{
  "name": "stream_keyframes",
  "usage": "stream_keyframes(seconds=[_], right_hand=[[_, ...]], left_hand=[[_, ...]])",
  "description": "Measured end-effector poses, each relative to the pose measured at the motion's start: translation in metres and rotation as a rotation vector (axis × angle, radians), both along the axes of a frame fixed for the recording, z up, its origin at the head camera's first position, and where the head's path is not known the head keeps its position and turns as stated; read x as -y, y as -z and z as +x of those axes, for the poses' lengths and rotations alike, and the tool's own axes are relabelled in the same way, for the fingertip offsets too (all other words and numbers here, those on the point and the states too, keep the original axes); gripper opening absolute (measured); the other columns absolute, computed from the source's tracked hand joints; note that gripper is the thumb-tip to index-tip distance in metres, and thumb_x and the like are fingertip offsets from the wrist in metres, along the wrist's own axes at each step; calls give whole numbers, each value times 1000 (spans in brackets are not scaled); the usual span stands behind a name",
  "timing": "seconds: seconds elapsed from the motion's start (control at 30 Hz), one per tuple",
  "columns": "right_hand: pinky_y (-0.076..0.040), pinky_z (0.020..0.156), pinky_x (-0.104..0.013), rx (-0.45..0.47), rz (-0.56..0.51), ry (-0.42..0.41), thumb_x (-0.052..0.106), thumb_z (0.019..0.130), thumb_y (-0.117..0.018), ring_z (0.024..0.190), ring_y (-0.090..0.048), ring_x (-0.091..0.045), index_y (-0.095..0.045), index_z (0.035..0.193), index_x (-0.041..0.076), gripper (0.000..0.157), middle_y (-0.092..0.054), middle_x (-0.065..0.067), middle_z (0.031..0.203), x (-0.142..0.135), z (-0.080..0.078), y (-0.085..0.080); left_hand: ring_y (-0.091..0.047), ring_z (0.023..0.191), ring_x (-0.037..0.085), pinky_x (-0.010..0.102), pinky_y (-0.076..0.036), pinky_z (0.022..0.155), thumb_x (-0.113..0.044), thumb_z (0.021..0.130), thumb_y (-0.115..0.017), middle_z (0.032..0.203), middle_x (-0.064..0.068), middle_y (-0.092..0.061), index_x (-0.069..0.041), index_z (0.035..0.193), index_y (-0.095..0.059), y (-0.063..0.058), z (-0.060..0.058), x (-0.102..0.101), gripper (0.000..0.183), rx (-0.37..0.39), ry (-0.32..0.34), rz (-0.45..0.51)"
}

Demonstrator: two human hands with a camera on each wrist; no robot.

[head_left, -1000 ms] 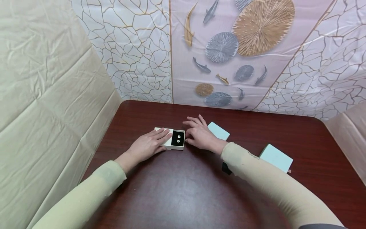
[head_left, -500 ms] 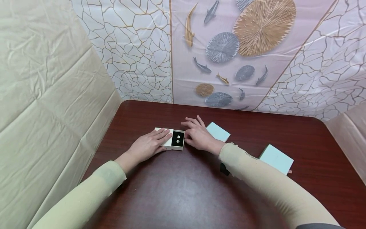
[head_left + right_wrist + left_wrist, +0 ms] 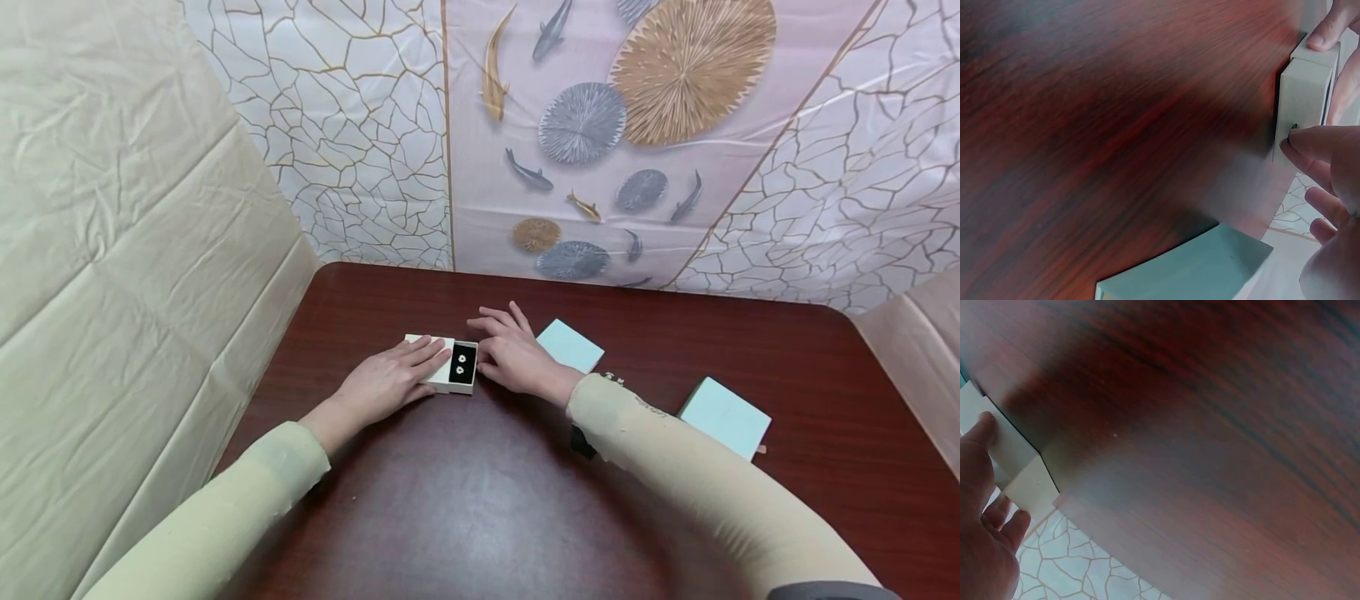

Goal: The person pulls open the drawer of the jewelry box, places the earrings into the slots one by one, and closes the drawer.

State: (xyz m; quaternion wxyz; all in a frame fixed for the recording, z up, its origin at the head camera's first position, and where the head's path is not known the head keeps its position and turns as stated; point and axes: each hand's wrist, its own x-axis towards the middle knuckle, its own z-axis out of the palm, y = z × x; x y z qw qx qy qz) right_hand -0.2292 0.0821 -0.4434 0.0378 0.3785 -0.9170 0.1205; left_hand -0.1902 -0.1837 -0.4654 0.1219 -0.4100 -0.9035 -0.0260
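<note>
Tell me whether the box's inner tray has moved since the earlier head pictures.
Yes: the tray has slid left in the head view, farther into the white sleeve, whose edge stays put.

Left sleeve (image 3: 225, 508) is pale yellow-green, cuff (image 3: 309, 450) ragged. Right sleeve (image 3: 712, 475) is beige, bears dark marks (image 3: 651, 406); black piece (image 3: 582, 443) shows beneath.

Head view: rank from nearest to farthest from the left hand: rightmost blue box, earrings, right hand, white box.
1. White box: under the left hand.
2. Earrings: inside, in its right part.
3. Right hand: at the box's right end.
4. Rightmost blue box: far right.
</note>
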Motion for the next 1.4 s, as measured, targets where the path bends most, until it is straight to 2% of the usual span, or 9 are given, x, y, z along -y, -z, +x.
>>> stream_keyframes(seconds=[0.33,0.9,1.2,1.4], right_hand=[[-12,129,-68,40,19,17,15,93,-81,157,-35,-37,-77,78,16,16,-57,-13,155,8,-1,0],[-13,128,-68,44,6,18,16,94,-81,156,-35,-38,-77,80,15,15,-57,-13,156,17,-3,3],[-12,129,-67,62,1,18,17,95,-81,157,-34,-37,-77,81,15,15,-56,-12,157,21,-4,2],[-10,129,-67,76,11,19,19,96,-80,158,-33,-36,-77,80,15,17,-55,-12,157,25,-5,2]], left_hand=[[-57,143,34,50,-48,116,-34,102,-73,152,16,-61,-4,152,-60,0,0,0,59,0,11,0],[-57,143,33,49,-48,115,-34,103,-72,154,15,-60,-5,153,-58,0,0,-1,60,13,5,7],[-54,146,32,47,-47,117,-34,104,-71,157,13,-58,-7,156,-56,-2,0,-1,60,44,-8,-6],[-56,144,33,48,-47,117,-34,103,-73,155,14,-59,-6,154,-58,0,0,0,60,23,6,3]])
